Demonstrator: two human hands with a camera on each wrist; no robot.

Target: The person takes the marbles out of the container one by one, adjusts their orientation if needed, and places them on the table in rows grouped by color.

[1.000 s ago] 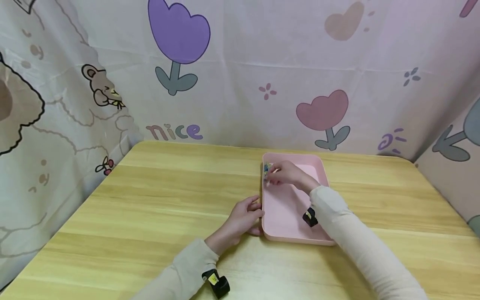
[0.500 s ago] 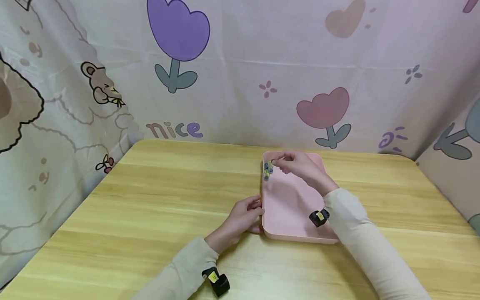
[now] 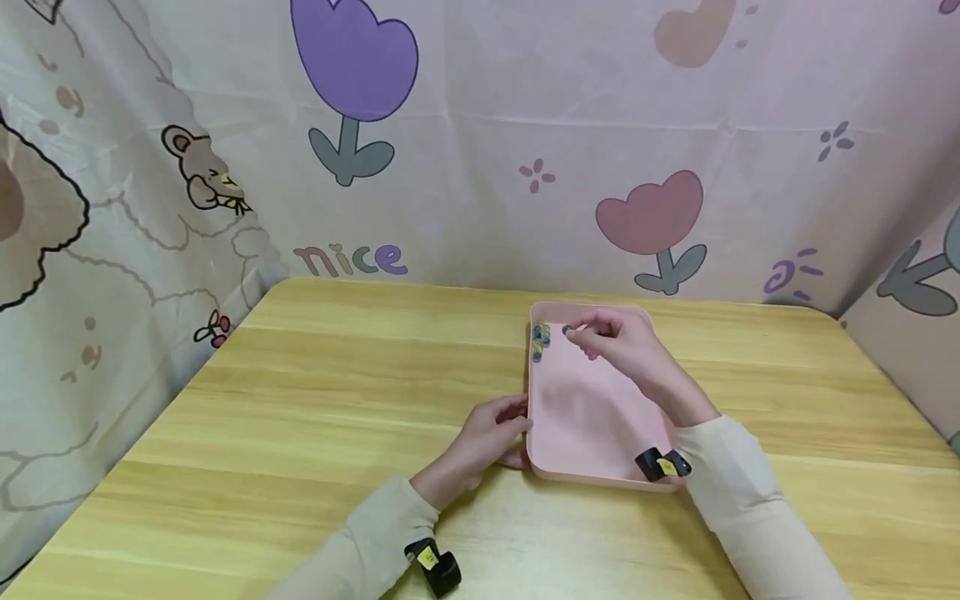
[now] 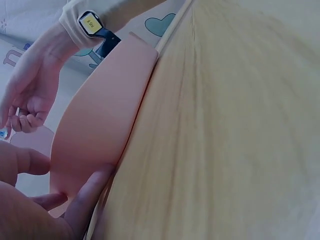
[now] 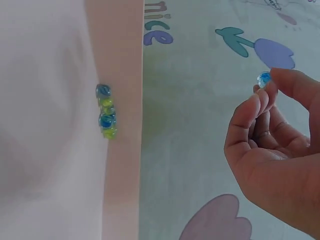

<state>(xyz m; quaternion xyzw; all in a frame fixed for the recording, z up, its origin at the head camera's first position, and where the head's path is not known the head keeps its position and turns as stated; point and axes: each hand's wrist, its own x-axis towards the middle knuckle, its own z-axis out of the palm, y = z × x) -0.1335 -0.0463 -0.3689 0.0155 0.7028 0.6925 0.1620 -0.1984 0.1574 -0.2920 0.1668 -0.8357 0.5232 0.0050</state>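
Note:
A pink tray (image 3: 592,417) lies on the wooden table, and several blue and yellow glass marbles (image 3: 540,342) sit in its far left corner. In the right wrist view they form a row of marbles (image 5: 106,111) along the tray wall. Over the far part of the tray, my right hand (image 3: 633,354) pinches a clear blue marble (image 5: 264,79) between thumb and fingertips. My left hand (image 3: 483,433) rests beside the tray's left side. In the left wrist view its fingers (image 4: 90,195) touch the outer pink wall (image 4: 105,110).
The wooden table (image 3: 337,400) stretches out on both sides of the tray. Behind it hangs a printed cloth (image 3: 480,167) with tulips. Each wrist carries a black camera, such as the right wrist camera (image 3: 663,465).
My right hand has moved right and back from the marbles in the corner, with a marble now visible in its fingertips. My left hand stays at the tray's side.

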